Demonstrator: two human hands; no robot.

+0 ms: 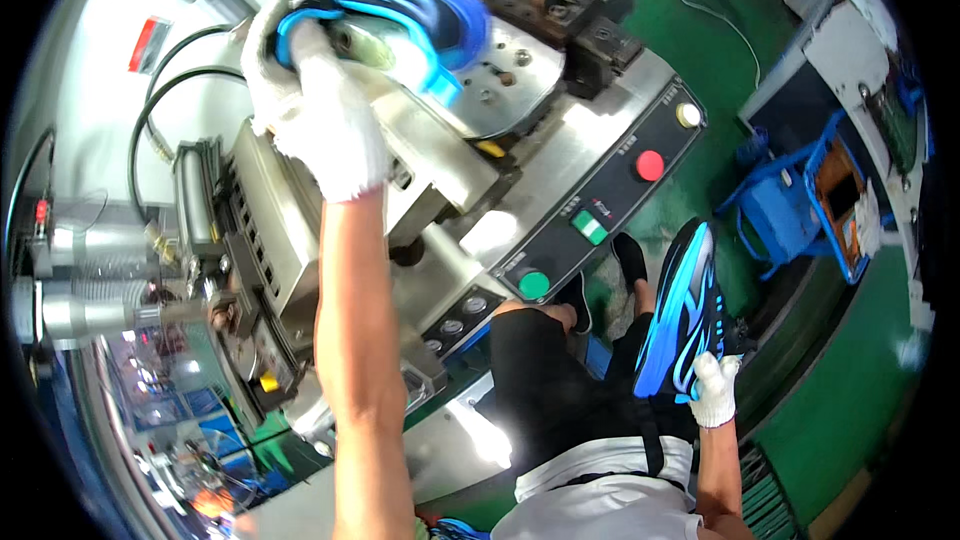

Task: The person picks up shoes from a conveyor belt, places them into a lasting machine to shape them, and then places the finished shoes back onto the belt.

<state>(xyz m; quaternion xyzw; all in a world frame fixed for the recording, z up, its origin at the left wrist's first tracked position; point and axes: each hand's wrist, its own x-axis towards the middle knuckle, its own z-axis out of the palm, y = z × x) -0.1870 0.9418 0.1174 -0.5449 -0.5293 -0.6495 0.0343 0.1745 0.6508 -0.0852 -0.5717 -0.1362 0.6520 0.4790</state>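
Observation:
My left hand (325, 125), in a white knit glove, reaches far up to the machine. Its fingers close on the collar of a blue and black sports shoe (445, 15), which lies on its side over a metal plate (530, 80); part of the glove is smeared by motion. Low on the right, my right hand (714, 392), also gloved, grips a second blue and black sports shoe (680, 315) by one end. That shoe hangs with its other end pointing up, beside my leg.
The machine's front panel carries a red button (649, 165), a green button (534, 285), a white button (688, 115) and a green-and-white switch (590, 228). Black hoses (140, 130) curve at its left. A blue stool (785, 205) stands on the green floor by a workbench (850, 60).

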